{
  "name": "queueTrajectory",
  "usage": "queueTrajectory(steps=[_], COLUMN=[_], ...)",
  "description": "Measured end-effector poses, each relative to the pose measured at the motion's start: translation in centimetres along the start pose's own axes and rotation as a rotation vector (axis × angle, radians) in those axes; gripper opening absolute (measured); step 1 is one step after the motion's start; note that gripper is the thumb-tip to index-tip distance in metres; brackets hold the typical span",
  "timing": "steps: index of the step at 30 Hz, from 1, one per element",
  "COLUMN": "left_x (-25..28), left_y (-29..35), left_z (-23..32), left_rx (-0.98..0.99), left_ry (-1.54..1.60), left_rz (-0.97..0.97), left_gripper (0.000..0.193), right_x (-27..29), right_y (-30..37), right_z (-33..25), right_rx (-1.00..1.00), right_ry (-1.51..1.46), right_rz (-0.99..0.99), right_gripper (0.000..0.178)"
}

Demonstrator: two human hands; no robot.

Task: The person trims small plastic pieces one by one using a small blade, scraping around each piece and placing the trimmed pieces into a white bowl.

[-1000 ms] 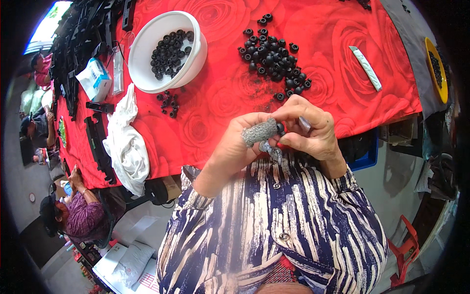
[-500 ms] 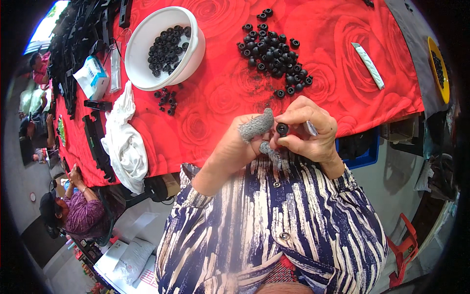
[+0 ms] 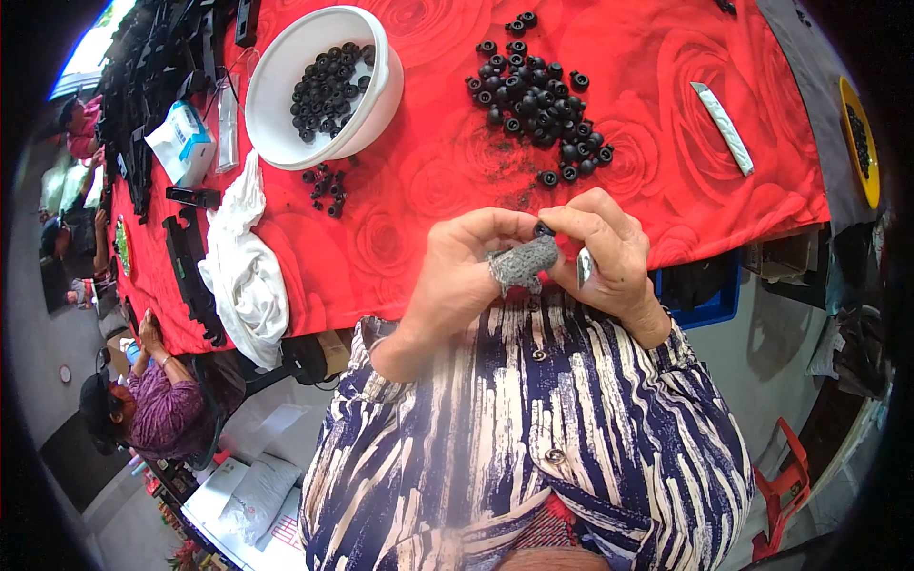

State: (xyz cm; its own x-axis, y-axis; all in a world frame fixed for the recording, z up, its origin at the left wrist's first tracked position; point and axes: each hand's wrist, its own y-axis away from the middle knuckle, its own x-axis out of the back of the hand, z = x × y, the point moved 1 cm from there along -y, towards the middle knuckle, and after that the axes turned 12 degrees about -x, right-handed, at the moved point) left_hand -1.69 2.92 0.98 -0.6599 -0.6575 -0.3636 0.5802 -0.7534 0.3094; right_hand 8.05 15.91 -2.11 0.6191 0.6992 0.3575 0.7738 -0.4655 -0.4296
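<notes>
My two hands meet above my lap at the table's front edge. Between their fingertips is a small black round part [image 3: 544, 229], mostly covered by fingers. My left hand [image 3: 466, 252] is closed on it from the left, with grey knitted covering [image 3: 526, 264] on the thumb. My right hand [image 3: 609, 252] pinches the part from the other side. A flat, shiny blade-like piece [image 3: 585, 267] also sits in the right hand's fingers. Beyond the hands lies a heap of similar black round parts [image 3: 543, 105] on the red cloth.
A white bowl [image 3: 386, 109] with more black parts stands at the left, beside smaller black scraps [image 3: 328, 190]. A white cloth [image 3: 249, 285] hangs over the table's edge. Long black pieces [image 3: 186, 276] lie further left. A white-wrapped stick [image 3: 724, 128] is at the right. Another person [image 3: 167, 400] sits at far left.
The black part has been turned from facing me and moved slightly up. My left index finger and covered thumb have shifted around it, and the blade-like piece shows more.
</notes>
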Motion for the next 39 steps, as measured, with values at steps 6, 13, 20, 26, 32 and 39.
queueTrajectory(steps=[6, 13, 20, 26, 32, 39], left_x=[0.7, 1.4, 1.8, 1.4, 2.1, 2.0], left_y=[-0.5, -0.1, 0.0, 0.0, 0.0, 0.5], left_z=[-0.3, -0.8, -1.4, -1.1, -1.5, -2.0], left_rx=[0.027, 0.05, 0.241, 0.196, 0.256, 0.258], left_ry=[-0.002, 0.149, 0.352, 0.384, 0.4, 0.339], left_rz=[-0.092, -0.251, -0.217, -0.114, -0.239, -0.2], left_gripper=[0.017, 0.018, 0.02, 0.02, 0.019, 0.019], right_x=[0.3, 1.4, 1.5, 1.3, 1.3, 1.0], right_y=[-0.5, -0.8, -0.8, -0.5, -0.6, 0.1], right_z=[-0.1, 0.2, 0.1, 0.1, -0.5, -0.8], right_rx=[-0.063, -0.386, -0.297, -0.212, -0.147, -0.062], right_ry=[-0.082, -0.526, -0.425, -0.305, -0.265, -0.278], right_rz=[-0.139, -0.392, -0.358, -0.272, -0.282, -0.191], right_gripper=[0.034, 0.022, 0.02, 0.023, 0.025, 0.026])
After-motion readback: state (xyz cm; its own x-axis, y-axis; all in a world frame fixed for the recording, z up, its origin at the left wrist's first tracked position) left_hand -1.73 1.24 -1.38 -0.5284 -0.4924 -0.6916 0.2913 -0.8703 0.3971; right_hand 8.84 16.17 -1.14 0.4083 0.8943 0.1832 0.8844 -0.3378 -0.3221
